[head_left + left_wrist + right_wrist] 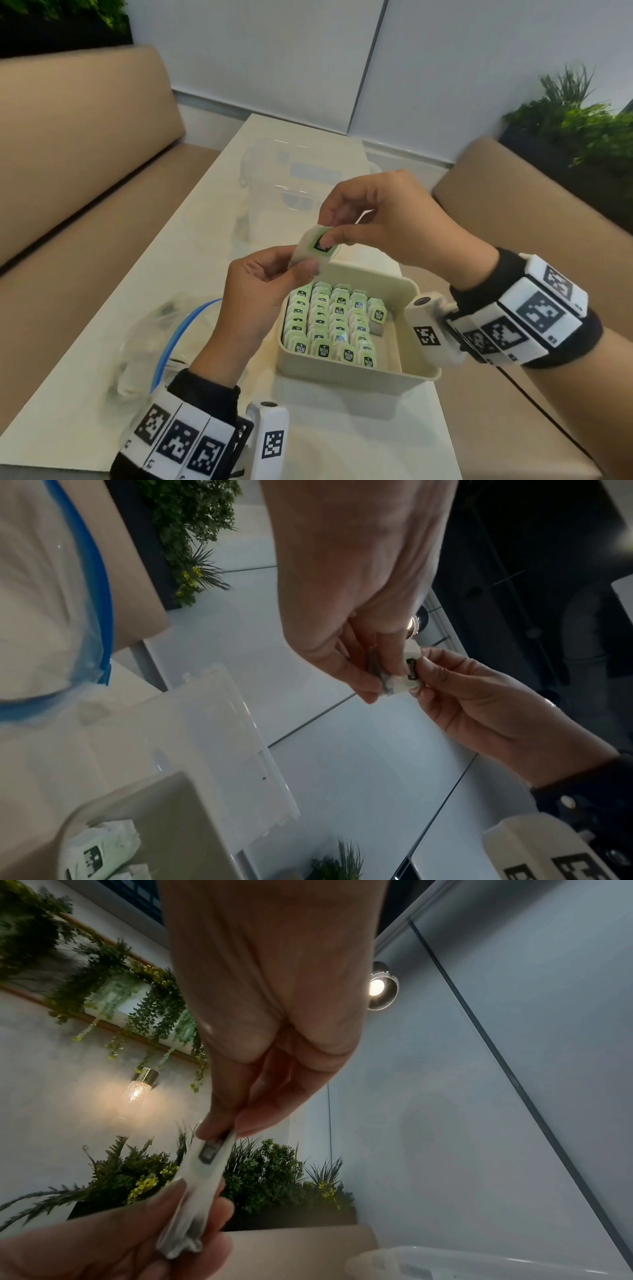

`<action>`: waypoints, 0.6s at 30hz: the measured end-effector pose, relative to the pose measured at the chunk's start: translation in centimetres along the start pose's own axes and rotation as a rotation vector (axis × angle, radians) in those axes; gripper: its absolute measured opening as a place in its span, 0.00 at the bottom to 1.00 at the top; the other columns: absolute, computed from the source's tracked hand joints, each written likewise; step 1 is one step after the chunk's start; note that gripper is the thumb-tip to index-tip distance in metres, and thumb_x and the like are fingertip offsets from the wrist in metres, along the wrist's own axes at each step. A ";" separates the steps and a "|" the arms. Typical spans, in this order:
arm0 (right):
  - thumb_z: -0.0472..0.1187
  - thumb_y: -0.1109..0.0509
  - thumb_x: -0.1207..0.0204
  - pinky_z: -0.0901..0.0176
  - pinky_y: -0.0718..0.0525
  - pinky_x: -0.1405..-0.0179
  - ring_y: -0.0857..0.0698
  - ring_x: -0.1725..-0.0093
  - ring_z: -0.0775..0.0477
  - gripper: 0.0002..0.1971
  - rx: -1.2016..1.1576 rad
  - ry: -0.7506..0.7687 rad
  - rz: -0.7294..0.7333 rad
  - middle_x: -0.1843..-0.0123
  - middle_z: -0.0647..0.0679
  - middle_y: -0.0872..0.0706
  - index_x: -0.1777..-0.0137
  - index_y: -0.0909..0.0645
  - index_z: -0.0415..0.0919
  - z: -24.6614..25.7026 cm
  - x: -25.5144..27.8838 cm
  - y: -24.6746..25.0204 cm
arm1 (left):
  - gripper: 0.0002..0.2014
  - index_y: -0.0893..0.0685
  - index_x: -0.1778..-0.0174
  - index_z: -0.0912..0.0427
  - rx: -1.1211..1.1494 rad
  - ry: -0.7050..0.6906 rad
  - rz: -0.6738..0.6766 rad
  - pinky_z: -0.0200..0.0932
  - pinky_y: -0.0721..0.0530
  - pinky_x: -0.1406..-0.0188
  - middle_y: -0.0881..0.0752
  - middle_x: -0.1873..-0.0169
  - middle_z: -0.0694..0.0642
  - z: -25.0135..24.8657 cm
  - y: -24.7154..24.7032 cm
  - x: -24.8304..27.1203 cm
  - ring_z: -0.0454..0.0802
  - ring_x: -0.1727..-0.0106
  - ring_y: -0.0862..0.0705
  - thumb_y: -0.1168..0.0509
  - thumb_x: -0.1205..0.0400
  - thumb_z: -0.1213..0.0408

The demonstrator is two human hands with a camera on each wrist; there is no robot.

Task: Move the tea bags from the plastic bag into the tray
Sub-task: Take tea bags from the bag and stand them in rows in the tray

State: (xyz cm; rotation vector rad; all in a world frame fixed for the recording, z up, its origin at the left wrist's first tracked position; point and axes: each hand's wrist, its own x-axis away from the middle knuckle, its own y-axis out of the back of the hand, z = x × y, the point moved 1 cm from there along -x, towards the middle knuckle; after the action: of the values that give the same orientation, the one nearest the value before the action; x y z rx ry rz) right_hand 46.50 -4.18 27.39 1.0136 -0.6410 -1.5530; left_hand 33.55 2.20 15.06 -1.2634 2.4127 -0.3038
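At the lower left of the head view, a clear plastic bag with a blue zip edge [164,339] is seen lying on the pale tabletop [85,394]. Right of it, the left hand [260,291] is raised, its grip pinched on the lower part of a white paper tea bag with a green label [313,245]. The bag's upper edge is pinched by the right hand [387,219]. Below, at centre right, a cream rectangular plastic tray [404,371] is filled with rows of tea bags [329,322].
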 end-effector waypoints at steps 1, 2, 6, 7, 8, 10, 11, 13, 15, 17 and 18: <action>0.38 0.18 0.36 0.75 0.18 0.65 0.15 0.68 0.59 0.08 0.004 0.000 0.004 0.69 0.57 0.13 0.59 0.14 0.45 0.0 0.1 0.0 | 0.12 0.09 0.56 0.55 -0.004 0.002 0.007 0.34 0.15 0.58 0.08 0.63 0.51 0.0 -0.2 0.1 0.43 0.62 0.11 0.27 0.35 0.67; 0.38 0.18 0.36 0.74 0.18 0.65 0.15 0.67 0.59 0.08 0.004 -0.002 0.010 0.69 0.57 0.13 0.59 0.14 0.45 0.0 0.1 0.0 | 0.12 0.10 0.55 0.56 -0.015 0.003 0.017 0.34 0.15 0.58 0.08 0.62 0.51 0.1 -0.3 0.2 0.43 0.61 0.11 0.27 0.35 0.68; 0.39 0.18 0.36 0.79 0.21 0.63 0.15 0.66 0.64 0.08 0.069 -0.037 0.078 0.69 0.60 0.13 0.60 0.14 0.44 -0.8 0.4 0.4 | 0.28 0.15 0.43 0.49 -0.068 0.067 0.057 0.39 0.15 0.47 0.10 0.46 0.50 1.1 0.9 0.0 0.44 0.46 0.12 0.17 0.40 0.59; 0.38 0.19 0.35 0.79 0.22 0.63 0.15 0.65 0.65 0.09 0.103 -0.060 0.124 0.68 0.59 0.12 0.60 0.16 0.45 -1.3 0.6 0.5 | 0.34 0.18 0.38 0.44 -0.075 0.099 0.054 0.41 0.16 0.43 0.13 0.40 0.49 1.4 1.6 -0.1 0.44 0.41 0.14 0.16 0.42 0.54; 0.37 0.20 0.35 0.79 0.22 0.63 0.14 0.65 0.65 0.10 0.143 -0.091 0.183 0.67 0.58 0.11 0.60 0.18 0.46 -2.0 0.8 0.5 | 0.39 0.19 0.36 0.40 -0.077 0.122 0.043 0.43 0.17 0.42 0.15 0.37 0.47 1.7 2.3 -0.1 0.44 0.38 0.15 0.17 0.45 0.48; 0.35 0.22 0.32 0.77 0.21 0.64 0.15 0.66 0.65 0.11 0.277 -0.161 0.325 0.66 0.59 0.12 0.61 0.23 0.47 -4.1 1.1 0.2 | 0.41 0.19 0.35 0.40 -0.070 0.136 0.000 0.45 0.17 0.41 0.16 0.36 0.47 2.0 3.3 0.0 0.44 0.39 0.15 0.18 0.47 0.44; 0.33 0.24 0.30 0.75 0.21 0.64 0.16 0.65 0.63 0.11 0.364 -0.197 0.402 0.65 0.60 0.14 0.61 0.23 0.47 -5.3 1.4 -0.1 | 0.38 0.19 0.36 0.43 -0.066 0.136 -0.029 0.47 0.17 0.40 0.16 0.37 0.47 2.1 3.8 0.0 0.43 0.40 0.14 0.19 0.45 0.46; 0.29 0.30 0.29 0.69 0.20 0.60 0.16 0.61 0.56 0.10 0.512 -0.276 0.565 0.63 0.57 0.15 0.62 0.20 0.47 -8.1 2.1 -1.1 | 0.32 0.16 0.38 0.47 -0.064 0.136 -0.073 0.50 0.18 0.37 0.14 0.39 0.47 2.2 4.6 0.0 0.43 0.43 0.13 0.21 0.41 0.51; 0.27 0.33 0.28 0.66 0.19 0.56 0.17 0.60 0.54 0.11 0.584 -0.359 0.716 0.58 0.52 0.12 0.60 0.14 0.44 -10.9 2.9 -2.3 | 0.28 0.14 0.43 0.47 -0.067 0.133 -0.087 0.51 0.19 0.36 0.13 0.42 0.46 2.1 5.2 -0.1 0.46 0.44 0.13 0.23 0.41 0.50; 0.28 0.32 0.27 0.66 0.21 0.55 0.19 0.60 0.55 0.10 0.603 -0.406 0.836 0.54 0.49 0.10 0.57 0.11 0.41 -13.3 3.5 -3.7 | 0.25 0.12 0.48 0.47 -0.068 0.127 -0.096 0.50 0.19 0.38 0.12 0.44 0.46 1.9 5.6 -0.2 0.49 0.45 0.13 0.24 0.41 0.49; 0.29 0.31 0.27 0.66 0.22 0.56 0.19 0.61 0.56 0.09 0.603 -0.419 0.884 0.52 0.48 0.09 0.55 0.10 0.40 -14.4 3.6 -4.3 | 0.24 0.12 0.49 0.47 -0.068 0.125 -0.103 0.50 0.19 0.39 0.12 0.44 0.46 1.9 5.7 -0.2 0.50 0.46 0.14 0.25 0.42 0.48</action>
State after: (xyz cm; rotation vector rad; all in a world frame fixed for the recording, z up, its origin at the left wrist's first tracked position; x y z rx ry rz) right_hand 56.76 -4.88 15.90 0.6463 -1.6582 -0.7697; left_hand 30.29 5.62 11.27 -1.4415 2.4848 -0.3425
